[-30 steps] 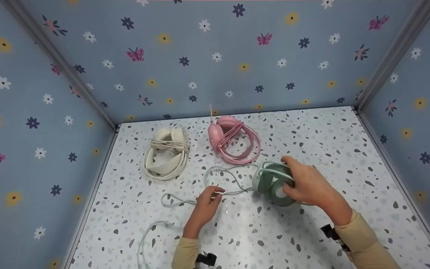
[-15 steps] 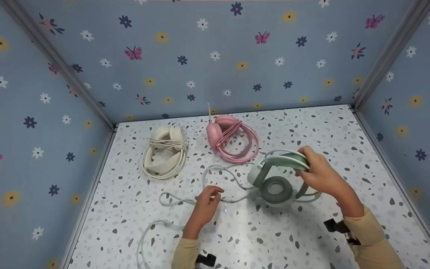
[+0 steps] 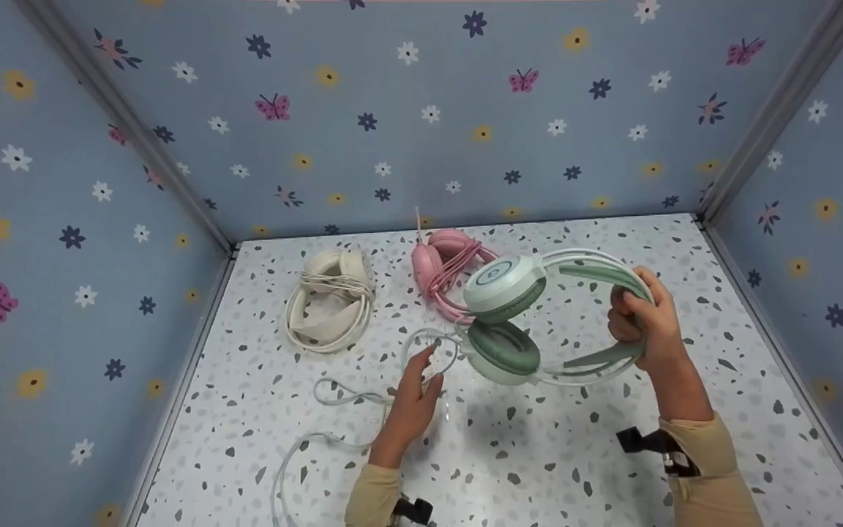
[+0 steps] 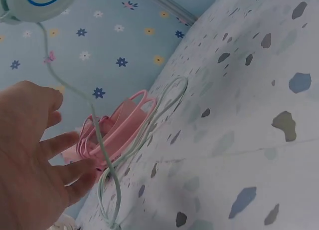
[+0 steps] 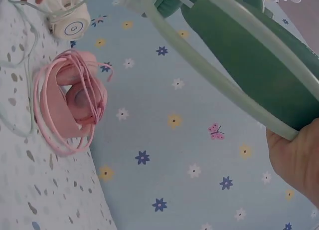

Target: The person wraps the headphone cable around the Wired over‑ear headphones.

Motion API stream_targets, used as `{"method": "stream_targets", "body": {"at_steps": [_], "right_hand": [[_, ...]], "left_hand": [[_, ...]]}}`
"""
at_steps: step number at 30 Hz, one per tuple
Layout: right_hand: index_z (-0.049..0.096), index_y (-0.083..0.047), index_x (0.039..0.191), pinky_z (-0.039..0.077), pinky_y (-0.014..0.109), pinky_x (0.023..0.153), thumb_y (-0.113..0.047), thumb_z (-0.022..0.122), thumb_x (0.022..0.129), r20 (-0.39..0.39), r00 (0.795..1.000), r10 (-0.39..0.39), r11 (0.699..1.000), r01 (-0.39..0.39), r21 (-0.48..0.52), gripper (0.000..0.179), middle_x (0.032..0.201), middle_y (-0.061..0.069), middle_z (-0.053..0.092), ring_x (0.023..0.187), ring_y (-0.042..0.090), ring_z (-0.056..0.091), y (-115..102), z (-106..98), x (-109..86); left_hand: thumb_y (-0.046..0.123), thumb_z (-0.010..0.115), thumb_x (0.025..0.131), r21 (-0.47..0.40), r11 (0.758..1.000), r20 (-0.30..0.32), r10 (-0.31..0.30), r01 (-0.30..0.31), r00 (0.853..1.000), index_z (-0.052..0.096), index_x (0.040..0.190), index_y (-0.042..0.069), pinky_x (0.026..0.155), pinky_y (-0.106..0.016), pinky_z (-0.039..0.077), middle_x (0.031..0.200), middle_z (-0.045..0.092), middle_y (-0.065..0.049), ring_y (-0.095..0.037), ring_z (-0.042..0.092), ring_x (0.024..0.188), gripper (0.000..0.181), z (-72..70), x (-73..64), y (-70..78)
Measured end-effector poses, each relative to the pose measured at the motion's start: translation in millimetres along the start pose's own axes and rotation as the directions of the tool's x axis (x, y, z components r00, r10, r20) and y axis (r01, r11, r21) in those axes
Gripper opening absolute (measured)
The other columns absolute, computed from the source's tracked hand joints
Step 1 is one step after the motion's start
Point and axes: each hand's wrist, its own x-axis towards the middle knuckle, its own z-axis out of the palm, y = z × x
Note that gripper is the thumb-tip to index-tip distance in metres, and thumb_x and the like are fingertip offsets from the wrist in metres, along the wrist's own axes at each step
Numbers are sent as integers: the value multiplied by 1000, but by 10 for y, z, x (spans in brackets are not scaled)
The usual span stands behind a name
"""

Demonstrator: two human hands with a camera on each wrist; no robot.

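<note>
My right hand [image 3: 659,322] grips the headband of the pale green headphones [image 3: 506,289], its fingers curled round the band. They are held up off the table with both ear cups toward the left, and the green pads [image 3: 503,345] face each other. The headband [image 5: 264,55] fills the upper right of the right wrist view. My left hand [image 3: 410,406] is over the table beside the loose pale green cable [image 3: 352,399]. In the left wrist view its fingers [image 4: 75,170] are spread and loosely bent, with the cable [image 4: 102,145] hanging just past them and nothing gripped.
Pink headphones [image 3: 429,267] with their cord wound round them lie at the back, partly behind the green ones. Cream headphones [image 3: 330,300], also wrapped in cord, lie to their left. Flowered blue panels [image 3: 421,110] enclose the speckled white table [image 3: 538,476] at the back and sides.
My right hand has raised the green headphones from near the table and turned them so the ear cups point left. My left hand has shifted only slightly, its fingers opening out more.
</note>
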Motion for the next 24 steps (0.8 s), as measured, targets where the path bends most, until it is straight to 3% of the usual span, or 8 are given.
{"method": "stream_targets", "body": {"at_steps": [3, 7, 10, 14, 17, 19, 21, 24], "right_hand": [[47, 6, 108, 17, 22, 38, -1, 38, 102, 43, 999, 0, 983, -8, 182, 14, 66, 6, 20, 42, 10, 17, 66, 8, -6], [47, 6, 106, 19, 23, 42, -5, 34, 104, 82, 997, 10, 933, -39, 358, 18, 65, 3, 18, 44, 10, 20, 161, 28, -20], [48, 7, 104, 20, 24, 44, -7, 32, 104, 78, 997, 24, 899, -56, 434, 21, 66, 3, 17, 45, 10, 21, 219, 48, -33], [49, 8, 105, 21, 23, 44, -8, 32, 104, 43, 999, 27, 871, -45, 489, 24, 66, 3, 16, 45, 10, 21, 292, 69, -33], [50, 8, 103, 21, 23, 43, -9, 33, 104, 11, 1000, 13, 868, -17, 497, 24, 66, 2, 16, 45, 10, 21, 353, 76, -23], [51, 8, 103, 20, 23, 42, -9, 34, 104, -11, 1000, 8, 871, -2, 491, 23, 65, 2, 16, 44, 10, 21, 405, 83, -13], [51, 7, 102, 20, 23, 42, -9, 34, 104, -22, 1000, 5, 873, 7, 488, 23, 64, 2, 16, 43, 10, 21, 468, 85, -9], [50, 4, 100, 19, 23, 42, -8, 34, 104, -29, 1000, 8, 880, 7, 475, 21, 64, 2, 16, 43, 10, 20, 565, 82, -1]], "left_hand": [[26, 44, 105, 30, 998, -32, 48, -47, 998, 26, 153, 8, 108, -52, 29, 153, 30, -10, -30, 29, 139, 54, 49, 113, 73], [29, 38, 107, 20, 997, 2, 78, -78, 997, 48, 135, 7, 94, -46, 43, 124, 54, -13, -22, 52, 114, 37, 124, 257, 114], [32, 32, 108, 10, 998, 42, 58, -58, 997, 55, 126, 8, 89, -40, 48, 111, 62, -9, -16, 57, 103, 39, 192, 294, 118], [37, 28, 108, 101, 995, 82, 20, -28, 996, 56, 132, 12, 84, -33, 48, 102, 64, 1, -9, 57, 94, 45, 306, 320, 166], [35, 29, 108, 186, 982, 116, 12, -33, 993, 61, 115, 11, 65, -31, 43, 74, 48, 6, -8, 46, 66, 40, 407, 373, 228], [30, 32, 108, 204, 978, 127, 15, -41, 992, 59, 107, 11, 58, -29, 39, 68, 41, 7, -8, 40, 59, 33, 477, 412, 277], [24, 36, 107, 201, 978, 123, 37, -62, 992, 57, 104, 12, 59, -29, 40, 72, 44, 7, -7, 42, 61, 25, 540, 446, 338], [22, 40, 106, 209, 969, 105, 108, -128, 989, 61, 103, 15, 72, -29, 47, 84, 56, 6, -7, 53, 76, 22, 627, 501, 428]]}}
